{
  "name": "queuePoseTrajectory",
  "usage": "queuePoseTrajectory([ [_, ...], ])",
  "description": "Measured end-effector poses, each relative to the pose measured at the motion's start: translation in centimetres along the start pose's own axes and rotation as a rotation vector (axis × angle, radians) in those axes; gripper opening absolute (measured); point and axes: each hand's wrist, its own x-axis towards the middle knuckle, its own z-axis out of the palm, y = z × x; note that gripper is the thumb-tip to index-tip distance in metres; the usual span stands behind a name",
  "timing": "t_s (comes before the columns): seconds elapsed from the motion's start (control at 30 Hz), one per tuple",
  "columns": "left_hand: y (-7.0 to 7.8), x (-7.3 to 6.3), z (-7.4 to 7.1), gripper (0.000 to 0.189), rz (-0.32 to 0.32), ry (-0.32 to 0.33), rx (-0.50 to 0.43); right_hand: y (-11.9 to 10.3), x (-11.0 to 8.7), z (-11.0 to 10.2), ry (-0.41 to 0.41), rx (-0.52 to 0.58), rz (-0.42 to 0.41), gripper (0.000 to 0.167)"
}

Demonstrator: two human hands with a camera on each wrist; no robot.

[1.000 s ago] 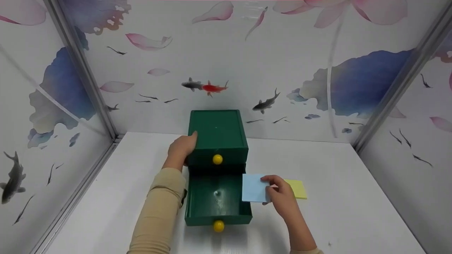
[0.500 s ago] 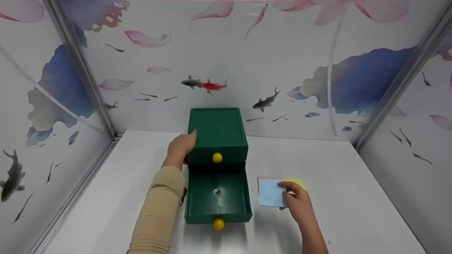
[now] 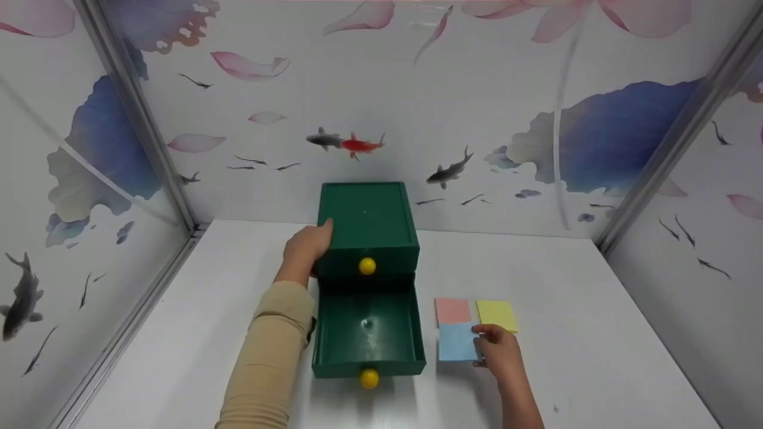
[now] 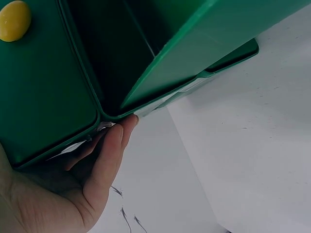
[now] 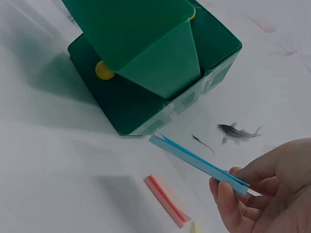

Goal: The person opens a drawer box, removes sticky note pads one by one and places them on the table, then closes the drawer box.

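The one light-blue square paper pad (image 3: pixel 456 342) has moved toward the person since half a second ago, baring more of the one pink square pad (image 3: pixel 452 310) and the one yellow square pad (image 3: pixel 497 314). The right hand (image 3: pixel 499 351) pinches the blue pad, right of the one green plastic cabinet (image 3: pixel 368 214) with two round yellow knobs (image 3: pixel 367 266) and one pulled-out drawer (image 3: pixel 343 342). The left hand (image 3: pixel 307 244) rests its thumb on the cabinet's top; only the left-wrist view shows nearly straight fingers (image 4: pixel 106 162) against its side. The right-wrist view alone shows the blue pad's edge.

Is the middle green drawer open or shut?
Open. The middle drawer sticks out from the cabinet, and the head view shows its bare floor inside.
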Motion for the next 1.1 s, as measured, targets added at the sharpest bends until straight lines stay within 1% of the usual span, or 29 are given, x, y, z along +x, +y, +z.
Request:
queuePoseTrajectory([
  [0.17, 0.1, 0.0, 0.0, 0.077, 0.005, -0.002, 0.010, 1.1, 0.6, 0.4, -0.012, -0.025, 0.040, 0.027],
  [0.4, 0.2, 0.0, -0.1, 0.076, 0.004, -0.004, 0.011, 2.5, 1.3, 1.0, -0.014, -0.074, 0.051, 0.027],
  [0.6, 0.0, 0.2, 0.0, 0.076, -0.008, 0.002, 0.006, 3.2, 2.0, 1.4, -0.011, -0.119, 0.053, 0.028],
  [0.7, 0.1, 0.3, 0.0, 0.076, -0.016, -0.004, 0.000, 3.3, 2.3, 1.4, -0.008, -0.147, 0.049, 0.028],
  [0.93, 0.1, 0.2, -0.1, 0.076, -0.007, -0.003, -0.007, 3.1, 2.6, 1.1, -0.016, -0.187, 0.045, 0.030],
  [1.1, 0.0, 0.1, -0.1, 0.075, -0.006, -0.005, -0.010, 2.7, 2.3, 0.7, -0.026, -0.214, 0.085, 0.035],
])
